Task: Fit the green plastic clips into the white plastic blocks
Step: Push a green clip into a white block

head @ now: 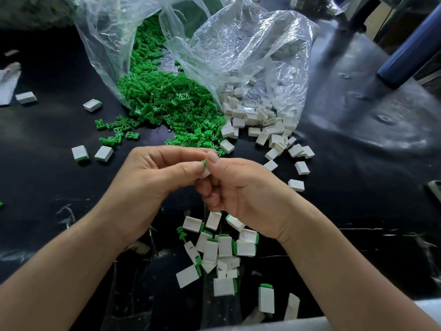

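**Clip and block mostly buried in your fingers**

Head view: your left hand [152, 177] pinches a white block [206, 172] over the black table [358, 187]. Your right hand [238, 187], fingers curled, pinches the green clip [204, 162] at the block's top. Only a sliver of each peeks out, so I can't tell how far in the clip sits. Loose green clips [167, 99] spill from the clear bag [238, 44], with white blocks [257, 118] just beside them. Fitted pieces [222, 247] lie below your hands, a few tucked under the right one.

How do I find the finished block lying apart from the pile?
On the black table, find the heap of finished white plastic blocks between the forearms. Below-right lies one white block alone, its green plastic clip capping the far end.
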### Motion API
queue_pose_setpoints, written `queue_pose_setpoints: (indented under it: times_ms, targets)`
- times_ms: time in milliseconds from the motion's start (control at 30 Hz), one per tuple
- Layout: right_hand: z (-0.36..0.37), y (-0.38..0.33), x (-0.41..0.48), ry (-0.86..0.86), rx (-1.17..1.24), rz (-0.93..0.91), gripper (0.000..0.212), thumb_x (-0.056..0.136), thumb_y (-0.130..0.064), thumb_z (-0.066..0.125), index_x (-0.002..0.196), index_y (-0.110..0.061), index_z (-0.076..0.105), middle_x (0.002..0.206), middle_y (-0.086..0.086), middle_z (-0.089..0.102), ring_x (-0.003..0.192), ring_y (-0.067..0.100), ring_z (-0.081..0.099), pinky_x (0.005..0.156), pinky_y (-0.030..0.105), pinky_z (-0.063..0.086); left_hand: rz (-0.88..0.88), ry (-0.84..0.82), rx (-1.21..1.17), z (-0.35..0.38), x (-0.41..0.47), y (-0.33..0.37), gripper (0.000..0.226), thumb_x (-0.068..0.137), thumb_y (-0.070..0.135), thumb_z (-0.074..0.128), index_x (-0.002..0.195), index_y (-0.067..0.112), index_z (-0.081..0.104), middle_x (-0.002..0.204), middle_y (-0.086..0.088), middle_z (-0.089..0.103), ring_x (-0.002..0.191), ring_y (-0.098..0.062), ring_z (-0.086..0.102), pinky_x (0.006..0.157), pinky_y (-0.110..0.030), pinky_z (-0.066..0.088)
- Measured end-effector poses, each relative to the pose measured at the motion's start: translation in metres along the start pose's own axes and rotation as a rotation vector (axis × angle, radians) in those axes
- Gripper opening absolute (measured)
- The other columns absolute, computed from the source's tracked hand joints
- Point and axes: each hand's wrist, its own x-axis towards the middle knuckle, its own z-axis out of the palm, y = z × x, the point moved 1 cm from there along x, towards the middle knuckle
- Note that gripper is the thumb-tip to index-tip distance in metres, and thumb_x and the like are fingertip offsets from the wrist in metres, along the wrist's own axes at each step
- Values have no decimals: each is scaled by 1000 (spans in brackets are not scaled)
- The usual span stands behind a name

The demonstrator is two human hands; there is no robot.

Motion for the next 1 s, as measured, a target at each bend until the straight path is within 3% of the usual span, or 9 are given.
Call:
queue_pose_setpoints:
  times_ms: [67, 200, 267, 400, 467, 533, 700, 867, 1000]
  targets:
    - [0, -1, 0, -1, -40, -9, 26, 87, -33, 39, 75, -11, 49, 65, 2, 45, 57, 9, 38, 56, 19, 32, -2, 2, -21, 2, 0, 1, 19, 65, 6, 60, 74, 8, 76, 81, -34, 62, 58, -25, 61, 54, -25, 54]
    - [-2, 1, 1, 29, -147, 27, 40, 84, -46, 36, 81, -9, 52, 62, 1, 52, 54, 9, 44, 57, 23, 35, -9, 34, -9, 2, -1, -1, 18, 64, 4, 59, 74, 5, 74, 67, -18, 67, 53, -26, 59, 53, -26, 54]
    - [-1, 2, 1, 47, -197, 12, 39, 91, -42, 33, 77, -11, 52, 61, 0, 53, 52, 9, 45, 56, 23, 34, -12, 39, 13, 1, 0, -1, 18, 62, 0, 63, 78, 2, 72, 74, -24, 68, 57, -29, 59, 55, -27, 55]
    - [1, 4, 1, 118, -290, -63, 38, 95, -38, 32, 71, -14, 49, 59, -7, 48, 51, 4, 41, 52, 17, 35, -1, 0, -21, 3, -1, 0, 19, 66, 3, 63, 84, -1, 70, 63, -22, 64, 53, -26, 62, 54, -26, 54]
    - [1, 8, 2, 181, -420, -106, 46, 96, -41, 31, 76, -6, 54, 60, -9, 46, 52, 2, 40, 53, 17, 36, 3, 1, -27, 3, -1, -2, 20, 69, 6, 59, 83, -1, 70, 66, -29, 63, 54, -28, 64, 54, -27, 54]
    - [0, 13, 4, 236, -512, -134, 52, 96, -43, 31, 91, 0, 58, 62, -11, 45, 57, 5, 40, 60, 25, 35, 5, 11, -36, 3, -1, -3, 17, 67, 0, 63, 82, -1, 71, 74, -35, 62, 58, -28, 65, 55, -26, 54]
    - [4, 16, 7, 305, -569, -201, 36, 94, -46, 30, 97, -24, 59, 66, -20, 43, 65, -3, 42, 66, 21, 30, -10, 21, -96, 3, 1, -5, 21, 58, -1, 69, 79, -1, 72, 84, -26, 68, 69, -25, 68, 61, -23, 55]
    - [5, 16, 7, 332, -612, -222, 35, 97, -41, 31, 102, -22, 60, 64, -21, 44, 62, -6, 42, 65, 18, 30, -31, 55, -139, 4, 1, -8, 21, 65, 2, 56, 80, -1, 71, 95, -10, 73, 82, -19, 70, 66, -21, 54]
    - [2, 16, 7, 309, -598, -213, 38, 97, -43, 30, 99, -21, 62, 69, -17, 45, 65, -1, 42, 67, 23, 33, -32, 38, -113, 4, -1, -7, 19, 63, -5, 63, 79, -2, 72, 92, -23, 69, 77, -30, 67, 63, -24, 55]
